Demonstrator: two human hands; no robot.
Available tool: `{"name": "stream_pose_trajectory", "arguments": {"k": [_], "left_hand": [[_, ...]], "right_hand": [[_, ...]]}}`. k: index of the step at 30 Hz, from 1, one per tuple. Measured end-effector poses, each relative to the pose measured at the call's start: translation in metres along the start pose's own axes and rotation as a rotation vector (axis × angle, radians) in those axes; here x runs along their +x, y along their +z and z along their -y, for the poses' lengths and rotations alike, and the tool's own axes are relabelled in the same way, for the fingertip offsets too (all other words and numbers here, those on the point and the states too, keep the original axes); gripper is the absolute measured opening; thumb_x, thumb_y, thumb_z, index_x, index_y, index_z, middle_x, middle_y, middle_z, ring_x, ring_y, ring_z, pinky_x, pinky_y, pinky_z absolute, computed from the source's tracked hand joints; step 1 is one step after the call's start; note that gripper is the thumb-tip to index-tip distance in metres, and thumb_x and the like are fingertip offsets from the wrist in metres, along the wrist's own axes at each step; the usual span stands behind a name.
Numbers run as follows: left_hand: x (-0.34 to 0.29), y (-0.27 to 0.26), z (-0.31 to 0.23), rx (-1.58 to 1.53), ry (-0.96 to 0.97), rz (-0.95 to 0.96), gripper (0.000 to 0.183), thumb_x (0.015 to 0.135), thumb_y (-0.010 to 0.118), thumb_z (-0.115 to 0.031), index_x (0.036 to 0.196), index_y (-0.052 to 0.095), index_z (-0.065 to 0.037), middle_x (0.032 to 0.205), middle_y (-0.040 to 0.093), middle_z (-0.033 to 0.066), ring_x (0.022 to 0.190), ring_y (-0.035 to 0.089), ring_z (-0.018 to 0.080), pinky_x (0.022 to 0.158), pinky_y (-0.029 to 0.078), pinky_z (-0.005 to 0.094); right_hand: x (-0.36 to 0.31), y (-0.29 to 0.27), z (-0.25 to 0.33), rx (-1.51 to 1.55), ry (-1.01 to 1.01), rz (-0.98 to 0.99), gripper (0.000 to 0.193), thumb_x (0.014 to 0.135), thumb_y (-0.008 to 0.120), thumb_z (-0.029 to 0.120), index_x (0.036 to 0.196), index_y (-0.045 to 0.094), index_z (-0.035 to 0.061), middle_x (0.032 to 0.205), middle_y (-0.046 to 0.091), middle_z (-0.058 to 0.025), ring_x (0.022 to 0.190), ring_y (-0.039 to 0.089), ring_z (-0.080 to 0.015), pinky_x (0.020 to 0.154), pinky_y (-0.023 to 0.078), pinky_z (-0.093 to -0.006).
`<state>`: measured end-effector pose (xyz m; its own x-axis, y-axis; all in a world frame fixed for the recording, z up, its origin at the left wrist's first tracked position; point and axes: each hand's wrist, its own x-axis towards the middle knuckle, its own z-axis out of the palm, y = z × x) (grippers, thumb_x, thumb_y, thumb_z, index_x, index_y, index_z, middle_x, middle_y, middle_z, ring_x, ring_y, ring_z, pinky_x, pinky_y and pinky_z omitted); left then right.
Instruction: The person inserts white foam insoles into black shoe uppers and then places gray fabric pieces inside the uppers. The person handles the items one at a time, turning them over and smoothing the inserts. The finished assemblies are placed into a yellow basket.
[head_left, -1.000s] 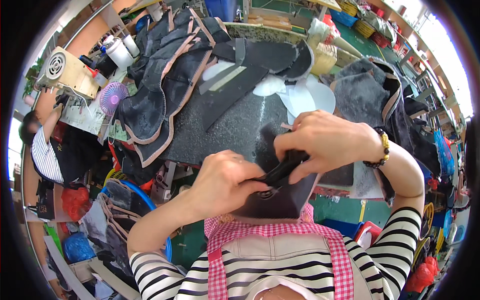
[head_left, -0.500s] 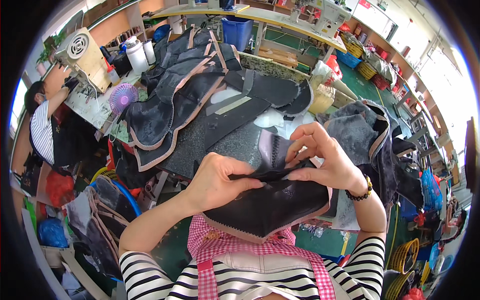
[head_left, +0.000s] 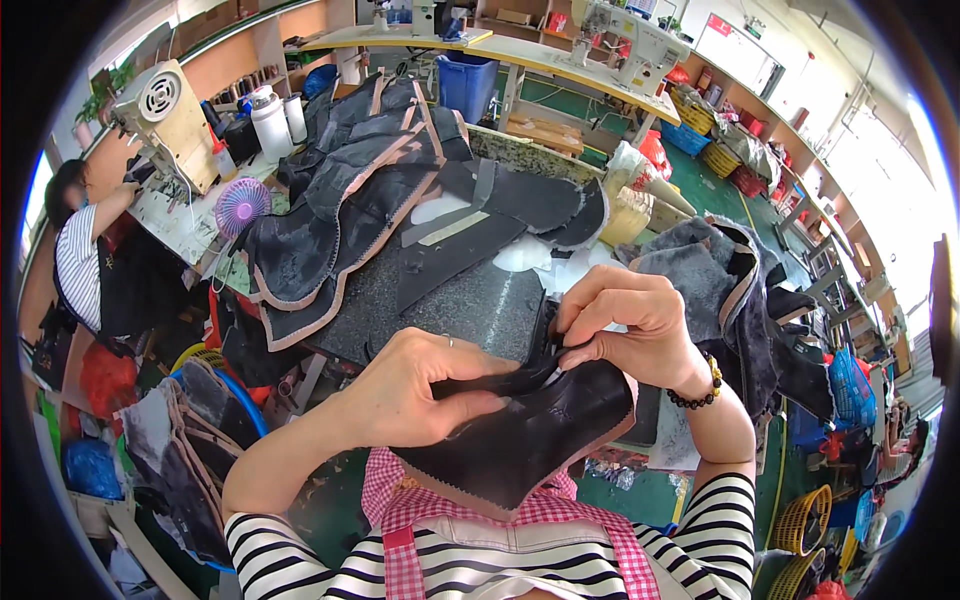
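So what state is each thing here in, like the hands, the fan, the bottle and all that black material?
Black piece: held, bunched at the top, spread below
Left hand: pinching it
Right hand: pinching it too
Black panels: piled, overlapping
Grey panels: heaped, folded
Fan: upright; can't tell if spinning
Bottle: upright, capped
Blue bin: upright, open-topped

black piece (head_left: pixel 535 425): inner fold hidden | left hand (head_left: pixel 415 385), left of piece: some fingers hidden | surface (head_left: pixel 455 318), beyond piece: near edge partly hidden | apron (head_left: pixel 430 512), below piece: cut off
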<state>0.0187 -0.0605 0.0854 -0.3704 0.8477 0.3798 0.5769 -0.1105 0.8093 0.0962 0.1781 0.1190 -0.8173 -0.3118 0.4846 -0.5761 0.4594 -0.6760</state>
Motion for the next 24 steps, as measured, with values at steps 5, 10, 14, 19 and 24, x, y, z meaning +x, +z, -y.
{"name": "stream_pose_trajectory", "arguments": {"k": [5,10,14,19,24], "left_hand": [[0.000,0.006,-0.017,-0.031,-0.128,-0.082,0.026,0.073,0.077,-0.010,0.097,0.072,-0.002,0.082,0.070,0.0149,0.068,0.068,0.0233,0.064,0.050,0.0303],[-0.004,0.009,-0.010,0.072,-0.109,-0.153,0.024,0.070,0.080,-0.010,0.090,0.073,0.001,0.070,0.068,0.0110,0.061,0.065,0.0192,0.061,0.046,0.0291],[-0.003,0.008,-0.001,0.266,0.010,-0.193,0.025,0.072,0.077,-0.009,0.095,0.073,-0.004,0.074,0.070,0.0099,0.065,0.068,0.0204,0.060,0.046,0.0280],[-0.002,0.007,0.000,0.185,0.007,-0.170,0.030,0.071,0.077,-0.009,0.100,0.072,-0.004,0.078,0.071,0.0102,0.066,0.068,0.0202,0.066,0.045,0.0289],[-0.002,0.003,-0.009,0.070,-0.048,-0.093,0.032,0.070,0.078,-0.009,0.101,0.072,-0.006,0.083,0.072,0.0095,0.069,0.068,0.0183,0.069,0.042,0.0304]], "right_hand": [[0.005,-0.003,0.008,0.075,0.050,0.044,0.019,0.070,0.077,-0.004,0.085,0.067,0.0021,0.085,0.063,-0.0047,0.079,0.063,-0.0125,0.068,0.051,-0.0250],[-0.002,0.000,0.012,0.433,0.411,-0.019,0.021,0.072,0.077,-0.005,0.089,0.067,0.0027,0.087,0.064,-0.0039,0.086,0.063,-0.0111,0.076,0.053,-0.0236],[-0.008,0.003,0.000,0.222,0.187,-0.024,0.021,0.069,0.076,-0.010,0.084,0.066,-0.0002,0.093,0.062,-0.0092,0.084,0.065,-0.0154,0.075,0.054,-0.0264],[-0.004,-0.001,0.019,-0.064,0.009,0.101,0.020,0.068,0.073,-0.011,0.084,0.065,0.0004,0.103,0.059,-0.0125,0.079,0.063,-0.0176,0.070,0.051,-0.0273],[0.011,-0.003,0.014,-0.089,-0.020,0.102,0.018,0.071,0.073,-0.005,0.083,0.061,0.0006,0.107,0.060,-0.0125,0.079,0.064,-0.0212,0.067,0.051,-0.0297]]}}
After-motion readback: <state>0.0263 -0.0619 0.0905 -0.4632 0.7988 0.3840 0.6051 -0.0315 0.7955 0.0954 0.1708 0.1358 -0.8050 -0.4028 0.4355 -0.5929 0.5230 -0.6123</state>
